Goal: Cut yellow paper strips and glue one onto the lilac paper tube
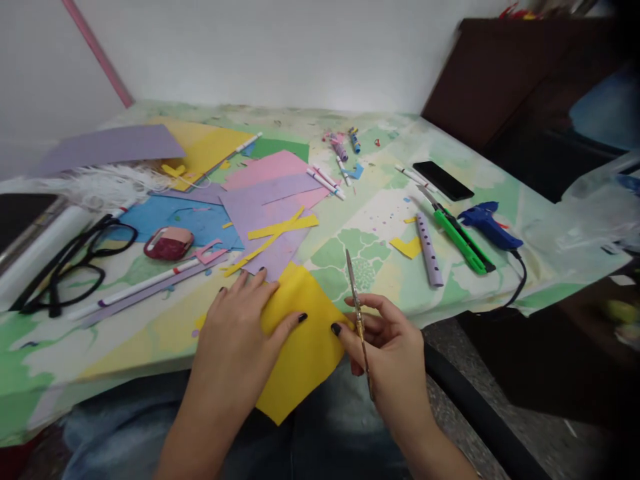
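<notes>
At lower left of centre, rests flat with the left hand (241, 327), loosely spread and gripping nothing, on a broad yellow paper sheet (306, 333) at lower centre. Has narrow yellow paper strips (283, 229) already cut, at mid-frame; has the sheet left in one piece. At lower right of centre, pinches the sheet's corner and holds slim gold-and-silver metal scissors (359, 321) in the right hand (390, 347).

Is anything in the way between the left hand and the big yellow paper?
No, nothing visible is: the left hand rests right on the yellow paper. The scissors are off at the paper's right corner, in the right hand, so they aren't between them.
</notes>
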Tool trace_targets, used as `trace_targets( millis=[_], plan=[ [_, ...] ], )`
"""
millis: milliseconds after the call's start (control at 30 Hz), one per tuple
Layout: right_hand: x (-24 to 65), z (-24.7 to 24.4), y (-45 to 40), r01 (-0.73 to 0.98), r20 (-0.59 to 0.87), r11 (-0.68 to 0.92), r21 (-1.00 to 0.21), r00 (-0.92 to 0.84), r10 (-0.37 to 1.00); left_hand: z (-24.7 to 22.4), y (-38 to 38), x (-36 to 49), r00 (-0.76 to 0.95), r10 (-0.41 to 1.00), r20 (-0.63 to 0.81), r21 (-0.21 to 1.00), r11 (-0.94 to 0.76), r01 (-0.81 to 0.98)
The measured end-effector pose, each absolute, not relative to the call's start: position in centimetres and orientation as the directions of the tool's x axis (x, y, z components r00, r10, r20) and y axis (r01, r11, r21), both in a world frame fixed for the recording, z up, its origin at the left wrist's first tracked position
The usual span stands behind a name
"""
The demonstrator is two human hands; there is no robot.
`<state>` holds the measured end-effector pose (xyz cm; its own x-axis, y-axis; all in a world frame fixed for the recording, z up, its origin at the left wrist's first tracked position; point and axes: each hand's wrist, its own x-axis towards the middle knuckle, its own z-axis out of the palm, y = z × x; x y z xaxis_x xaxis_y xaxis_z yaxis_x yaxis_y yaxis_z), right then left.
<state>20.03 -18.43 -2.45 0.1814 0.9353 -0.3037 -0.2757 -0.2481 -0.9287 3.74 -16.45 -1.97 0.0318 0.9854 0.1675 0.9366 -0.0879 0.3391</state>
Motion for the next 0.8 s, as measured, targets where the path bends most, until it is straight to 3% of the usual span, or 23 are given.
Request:
trace_targets(
  millis=[200,300,400,500,600,800],
  plan=[
    [19.6,-1.6,-17.8,-0.249,-0.229,-0.193,-0.949,0.126,0.965,0.4,-16.5,2.5,-0.014,0.989,0.149,0.626,-0.084,0.775],
    [20.0,-0.9,-17.6,-0.17,-0.135,-0.117,-0.978,0.1,0.986,1.7,-16.8,2.0,0.012,1.0,-0.026,0.811,0.014,0.585],
    [20.8,-0.4,-17.6,0.015,0.038,0.037,-0.999,0.052,0.998,2.4,-16.9,1.7,0.187,0.96,-0.207,0.957,0.159,0.243],
    [22.1,-0.1,-17.7,0.293,0.269,0.25,-0.923,0.026,0.963,2.6,-16.9,1.7,0.266,0.918,-0.294,0.954,0.298,0.025],
    [23.6,0.0,-17.9,0.54,0.45,0.383,-0.749,-0.01,0.893,2.3,-16.9,2.1,0.252,0.912,-0.323,0.938,0.344,-0.045],
    [25.8,0.8,-18.0,0.723,0.53,0.502,-0.475,-0.22,0.819,1.5,-16.7,2.5,0.248,0.891,-0.382,0.914,0.403,-0.042]
  ],
)
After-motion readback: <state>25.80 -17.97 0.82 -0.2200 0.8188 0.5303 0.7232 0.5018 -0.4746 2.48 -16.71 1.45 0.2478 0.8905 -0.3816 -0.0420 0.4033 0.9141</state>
